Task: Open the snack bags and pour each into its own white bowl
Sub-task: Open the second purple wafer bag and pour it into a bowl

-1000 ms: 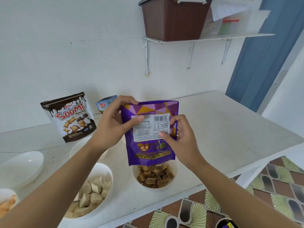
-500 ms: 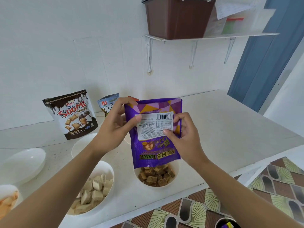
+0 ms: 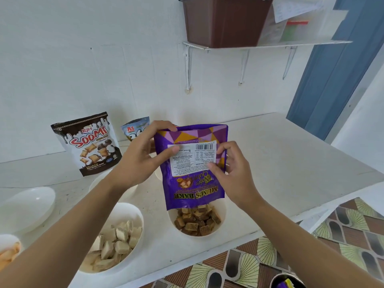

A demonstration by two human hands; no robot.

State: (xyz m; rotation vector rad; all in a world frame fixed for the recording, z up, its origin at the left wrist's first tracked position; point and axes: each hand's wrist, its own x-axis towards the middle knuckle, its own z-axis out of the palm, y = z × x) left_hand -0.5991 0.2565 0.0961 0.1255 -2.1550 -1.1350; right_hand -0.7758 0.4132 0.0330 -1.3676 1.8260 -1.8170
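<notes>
A purple snack bag [image 3: 193, 183] hangs upside down over a white bowl [image 3: 222, 206] that holds brown wafer cubes [image 3: 197, 222]. My left hand [image 3: 143, 156] grips the bag's upper left edge, thumb on its white label. My right hand [image 3: 232, 173] pinches the bag's right side. A second white bowl [image 3: 135, 213] at the lower left holds pale wafer cubes [image 3: 116, 246]. An unopened brown-and-white Soomi bag [image 3: 87, 144] stands by the wall, with a small blue bag [image 3: 135, 129] behind my left hand.
An empty white bowl [image 3: 27, 206] lies tilted at the far left, and another bowl with orange snacks [image 3: 8, 252] sits at the left edge. One more white bowl [image 3: 97, 181] is partly hidden under my left forearm. A wall shelf [image 3: 270, 44] carries a brown bin [image 3: 224, 21]. The counter edge [image 3: 228, 242] runs close below the bowls.
The bag and both hands have stayed over the bowl of brown cubes, shifting only slightly. My right fingers have loosened a little on the bag's right side.
</notes>
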